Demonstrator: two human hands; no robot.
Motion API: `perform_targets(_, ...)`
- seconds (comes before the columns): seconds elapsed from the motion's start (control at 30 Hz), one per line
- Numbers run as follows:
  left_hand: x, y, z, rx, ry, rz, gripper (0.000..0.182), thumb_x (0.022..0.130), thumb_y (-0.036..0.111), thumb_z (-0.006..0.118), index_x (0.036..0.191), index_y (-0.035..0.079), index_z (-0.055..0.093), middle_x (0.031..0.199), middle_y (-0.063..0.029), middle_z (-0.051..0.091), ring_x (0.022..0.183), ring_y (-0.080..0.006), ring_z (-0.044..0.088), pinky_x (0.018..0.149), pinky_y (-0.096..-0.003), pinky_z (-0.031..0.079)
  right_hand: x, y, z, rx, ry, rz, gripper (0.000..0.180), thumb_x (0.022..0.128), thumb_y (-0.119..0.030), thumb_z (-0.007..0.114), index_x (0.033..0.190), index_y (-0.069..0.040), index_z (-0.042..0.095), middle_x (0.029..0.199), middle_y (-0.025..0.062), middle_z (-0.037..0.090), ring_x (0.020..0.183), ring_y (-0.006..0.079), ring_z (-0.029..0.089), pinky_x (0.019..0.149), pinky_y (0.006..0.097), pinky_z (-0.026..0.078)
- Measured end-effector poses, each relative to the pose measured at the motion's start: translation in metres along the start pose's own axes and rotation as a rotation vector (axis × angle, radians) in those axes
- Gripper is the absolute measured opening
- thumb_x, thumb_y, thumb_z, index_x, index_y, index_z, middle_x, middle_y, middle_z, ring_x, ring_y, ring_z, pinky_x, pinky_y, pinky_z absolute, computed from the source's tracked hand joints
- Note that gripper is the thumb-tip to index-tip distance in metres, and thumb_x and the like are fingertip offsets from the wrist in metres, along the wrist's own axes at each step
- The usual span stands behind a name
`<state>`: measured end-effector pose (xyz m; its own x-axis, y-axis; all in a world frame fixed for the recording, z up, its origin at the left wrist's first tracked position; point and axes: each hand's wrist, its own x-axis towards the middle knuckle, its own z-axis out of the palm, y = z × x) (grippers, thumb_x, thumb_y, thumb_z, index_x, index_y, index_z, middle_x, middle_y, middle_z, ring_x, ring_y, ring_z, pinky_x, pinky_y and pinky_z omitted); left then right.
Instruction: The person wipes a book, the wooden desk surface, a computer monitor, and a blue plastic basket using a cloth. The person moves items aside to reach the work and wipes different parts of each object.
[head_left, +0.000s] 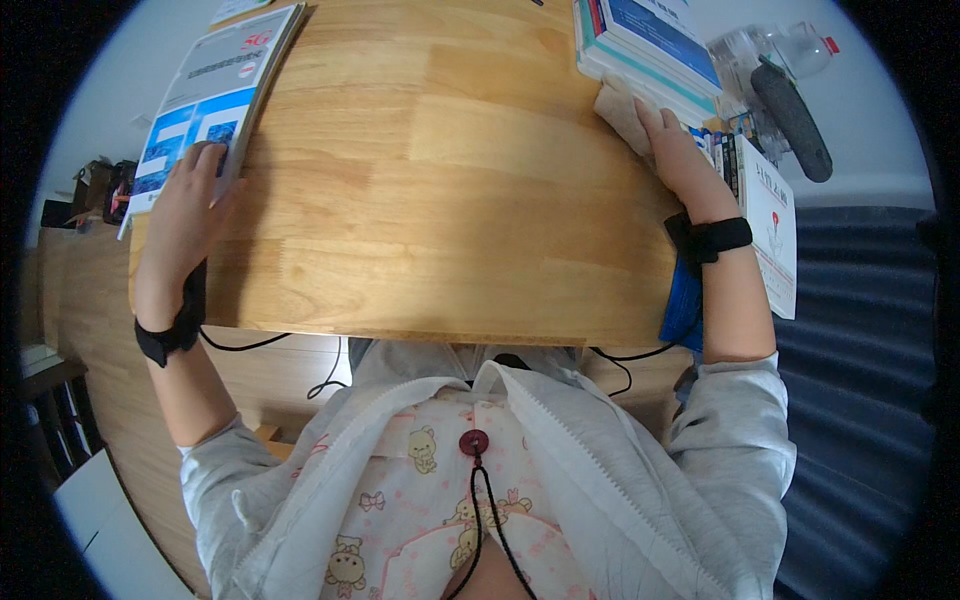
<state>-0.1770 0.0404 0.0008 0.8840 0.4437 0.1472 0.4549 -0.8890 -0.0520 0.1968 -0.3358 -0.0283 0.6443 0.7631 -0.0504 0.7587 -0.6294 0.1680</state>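
At the left of the wooden desk (420, 187), my left hand (187, 202) lies over the near end of a stack of books with a grey, white and blue cover (217, 67). Its fingers rest on the cover and the thumb is spread beside the stack's right edge. My right hand (679, 157) is at the desk's right side, with a beige cloth (622, 109) under its fingers. That cloth touches the desk top beside a second stack of books (667, 45). A black strap circles each wrist.
A row of upright books (769, 217) lines the right edge, below a clear plastic bottle (810, 49) and a dark grey elongated case (791, 120). Black cables (247, 346) hang under the front edge. A dark ridged surface (862, 337) lies at right.
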Motion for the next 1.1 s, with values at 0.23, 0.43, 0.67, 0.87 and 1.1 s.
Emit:
perform_targets(0.23,0.003,-0.003,-0.002,-0.005,-0.007,0.043,0.037,0.089,0.021,0.063,0.12,0.002,0.054,0.119,-0.0166,0.057,0.106,-0.0348,0.057,0.087,-0.0401,0.049,-0.021,-0.011,-0.002,0.144,0.023,-0.101,0.057,0.092,0.001,0.037,0.145,-0.021,0.032,0.131,0.0275,0.046,0.115,0.0454,0.052,0.094,0.0479,0.048)
perform_targets(0.43,-0.001,-0.002,-0.002,-0.003,-0.009,0.027,0.038,0.09,0.022,0.063,0.12,0.002,0.054,0.118,-0.0165,0.057,0.106,-0.035,0.057,0.088,-0.0405,0.048,-0.062,-0.033,-0.007,0.101,0.07,-0.164,0.064,0.089,0.002,0.042,0.147,-0.023,0.03,0.137,0.0295,0.041,0.119,0.0482,0.049,0.095,0.0492,0.048)
perform_targets(0.67,0.004,-0.01,0.004,0.001,-0.006,0.069,0.038,0.091,0.022,0.062,0.122,0.002,0.054,0.119,-0.0172,0.057,0.107,-0.0348,0.056,0.089,-0.0406,0.048,-0.104,-0.053,-0.013,-0.018,0.053,-0.187,0.068,0.086,0.0,0.047,0.147,-0.025,0.031,0.135,0.0276,0.042,0.11,0.0472,0.053,0.085,0.0495,0.052)
perform_targets(0.87,0.003,-0.01,0.003,-0.001,-0.035,0.048,0.038,0.091,0.022,0.062,0.122,0.001,0.054,0.12,-0.0173,0.056,0.109,-0.0347,0.056,0.09,-0.04,0.048,-0.138,-0.068,-0.027,0.005,0.016,-0.261,0.071,0.082,0.002,0.051,0.145,-0.027,0.034,0.132,0.0254,0.044,0.11,0.0444,0.054,0.085,0.0472,0.052)
perform_targets(1.1,0.003,-0.007,0.003,-0.024,0.009,0.058,0.038,0.091,0.022,0.062,0.122,0.0,0.054,0.12,-0.0174,0.056,0.109,-0.0348,0.056,0.091,-0.0403,0.047,-0.168,-0.072,-0.052,0.238,-0.217,-0.252,0.079,0.069,0.011,0.059,0.139,-0.022,0.046,0.133,0.0213,0.044,0.119,0.042,0.046,0.1,0.0437,0.042)
